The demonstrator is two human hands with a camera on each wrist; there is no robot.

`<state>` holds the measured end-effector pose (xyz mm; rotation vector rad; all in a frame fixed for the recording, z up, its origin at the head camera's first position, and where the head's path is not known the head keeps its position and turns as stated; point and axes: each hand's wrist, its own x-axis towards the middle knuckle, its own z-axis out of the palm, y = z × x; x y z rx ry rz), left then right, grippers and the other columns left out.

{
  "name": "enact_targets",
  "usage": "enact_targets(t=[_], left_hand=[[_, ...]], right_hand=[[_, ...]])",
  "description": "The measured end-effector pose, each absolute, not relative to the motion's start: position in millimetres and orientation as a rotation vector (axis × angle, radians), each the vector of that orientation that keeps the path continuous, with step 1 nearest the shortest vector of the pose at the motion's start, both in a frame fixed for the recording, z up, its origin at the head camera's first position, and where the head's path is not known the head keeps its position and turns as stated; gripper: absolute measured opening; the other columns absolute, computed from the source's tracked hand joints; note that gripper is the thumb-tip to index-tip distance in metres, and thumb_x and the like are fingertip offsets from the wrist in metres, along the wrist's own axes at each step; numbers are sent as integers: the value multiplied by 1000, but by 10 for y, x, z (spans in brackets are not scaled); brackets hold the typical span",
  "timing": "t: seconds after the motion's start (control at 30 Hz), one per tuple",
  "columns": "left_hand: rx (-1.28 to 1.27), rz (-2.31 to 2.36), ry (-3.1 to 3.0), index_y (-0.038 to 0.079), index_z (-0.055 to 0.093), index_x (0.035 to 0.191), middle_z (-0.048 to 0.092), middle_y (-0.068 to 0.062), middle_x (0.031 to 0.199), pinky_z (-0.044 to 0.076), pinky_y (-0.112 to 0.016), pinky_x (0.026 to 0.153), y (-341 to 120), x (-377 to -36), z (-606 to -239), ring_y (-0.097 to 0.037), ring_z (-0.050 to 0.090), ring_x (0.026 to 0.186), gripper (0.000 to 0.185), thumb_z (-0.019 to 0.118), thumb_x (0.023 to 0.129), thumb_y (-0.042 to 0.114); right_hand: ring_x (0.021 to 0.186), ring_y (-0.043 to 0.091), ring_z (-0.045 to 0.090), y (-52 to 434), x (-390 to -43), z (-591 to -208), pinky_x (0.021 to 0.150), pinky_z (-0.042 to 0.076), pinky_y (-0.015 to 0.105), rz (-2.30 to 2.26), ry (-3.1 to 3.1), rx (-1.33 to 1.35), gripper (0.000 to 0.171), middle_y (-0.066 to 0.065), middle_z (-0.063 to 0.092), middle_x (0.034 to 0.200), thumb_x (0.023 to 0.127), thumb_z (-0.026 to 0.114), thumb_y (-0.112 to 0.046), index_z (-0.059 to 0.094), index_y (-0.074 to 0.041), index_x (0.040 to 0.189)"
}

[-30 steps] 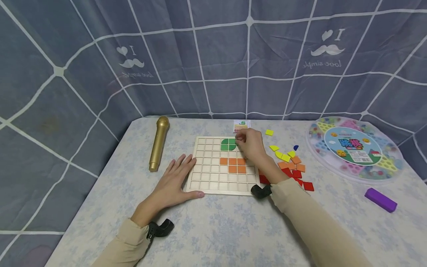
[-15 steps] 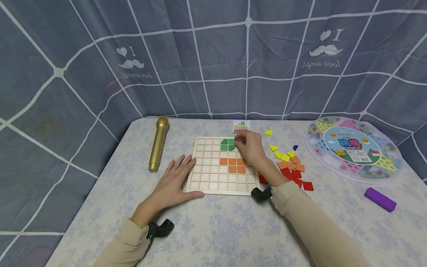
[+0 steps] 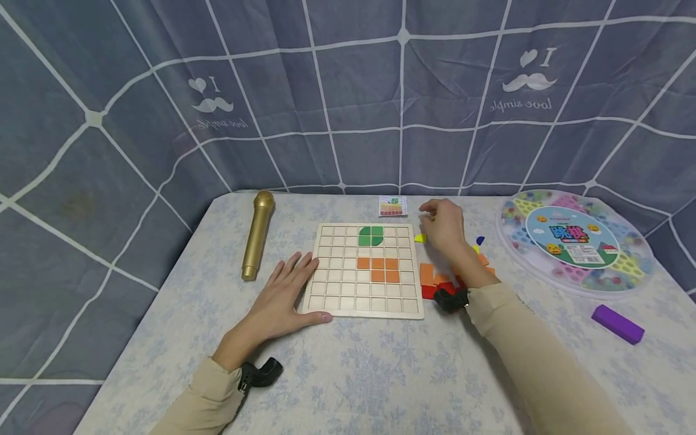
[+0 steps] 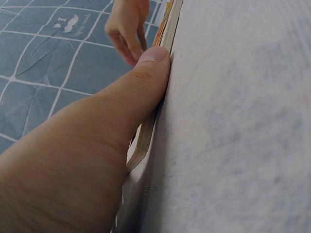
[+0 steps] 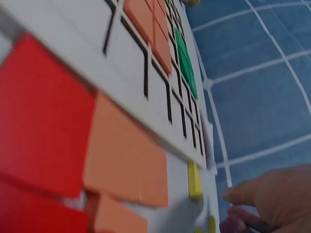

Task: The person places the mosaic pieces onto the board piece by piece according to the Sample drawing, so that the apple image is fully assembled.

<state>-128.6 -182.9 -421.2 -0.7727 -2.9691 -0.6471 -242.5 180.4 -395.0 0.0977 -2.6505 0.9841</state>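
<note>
**Wooden grid board, part filled, with loose tiles to its right**

While the left hand point(image 3: 283, 296) lies flat on the table point(image 3: 353, 374) with fingers straight and spread, its thumb presses the near left edge of the wooden grid board point(image 3: 337, 284), holding nothing. That pale square board sits in the middle of the table, divided into small square cells. Inside it, 1 green shape point(image 3: 371, 235) made of rounded pieces fills the far cells, and 5 orange squares point(image 3: 379, 269) sit below it, 3 in a row and 2 under them.

Just right of the board's far corner, the right hand point(image 3: 447, 226) hovers over the loose tiles point(image 3: 435, 281) with fingers loosely curled; whether it holds a piece cannot be told. 1 yellow tile point(image 3: 420, 238) lies beside it, and orange and red pieces lie nearer, partly hidden by the wrist.

Elsewhere stand 1 gold microphone point(image 3: 258, 234) at left, 1 small pattern card point(image 3: 393, 206) beyond the board, 1 round game box point(image 3: 576, 241) at far right, and 1 purple block point(image 3: 617, 324).
</note>
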Motion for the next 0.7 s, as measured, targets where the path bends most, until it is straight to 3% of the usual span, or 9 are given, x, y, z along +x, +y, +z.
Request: enact_targets(t=[0.07, 0.17, 0.27, 0.47, 0.7], left_hand=[[-773, -651, -2968, 9, 29, 167, 25, -13, 174, 11, -59, 132, -1829, -1284, -4203, -36, 16, 164, 116, 80, 80, 66], [-773, -654, -2968, 9, 30, 167, 26, -13, 174, 11, -60, 132, -1829, -1282, -4193, -36, 16, 164, 116, 80, 80, 66], [-774, -651, -2966, 9, 30, 167, 26, -14, 174, 11, -60, 132, -1835, -1281, -4196, -37, 17, 163, 115, 80, 80, 66], [-771, -654, -2970, 9, 29, 167, 25, -12, 175, 10, -59, 133, -1836, -1276, -4194, -36, 16, 164, 116, 81, 80, 66], [-763, -655, -2982, 10, 29, 168, 24, -12, 175, 9, -59, 133, -1830, -1281, -4200, -36, 14, 164, 116, 81, 80, 66]], right_hand=[[90, 41, 61, 1909, -2434, -3951, 82, 54, 50, 923, -2692, 59, 34, 33, 71, 119, 91, 62, 5, 72, 11, 122], [98, 44, 61, 2006, -2423, -3962, 89, 55, 51, 868, -2767, 18, 39, 35, 68, 127, 92, 61, 4, 68, 13, 129], [115, 48, 64, 2041, -2401, -3971, 102, 54, 58, 853, -2797, 12, 33, 34, 69, 125, 95, 62, 4, 69, 13, 125], [98, 40, 65, 2067, -2388, -3976, 89, 57, 52, 852, -2806, 20, 25, 29, 72, 107, 96, 69, 3, 73, 11, 119], [100, 40, 66, 2149, -2402, -3981, 93, 57, 53, 948, -2825, 38, 25, 26, 71, 107, 94, 76, -3, 73, 8, 116]])
